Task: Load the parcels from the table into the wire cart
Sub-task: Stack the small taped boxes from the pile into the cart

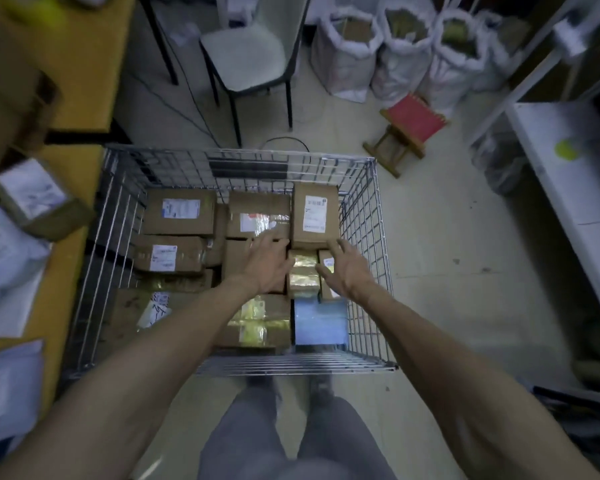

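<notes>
Left hand (268, 263) and right hand (347, 270) spread open, holding nothing, either side of small taped parcel (304, 273) in wire cart (378, 237); seat it snug, then fetch parcels (32, 199) lying on desk (87, 81).

**Counts in view**

One wire cart (364, 216) is seen. At least nine brown boxes (179, 211) are counted inside it, some partly hidden, along with one blue parcel (321, 322). Two hands are held over them: the left hand (267, 261) and the right hand (347, 271). On the desk (84, 81), one labelled box (39, 199) and two white mailer bags (0, 247) are made out. On the floor (430, 237), one chair (246, 53), one stool (409, 123) and at least three white sacks (343, 53) are counted.
</notes>
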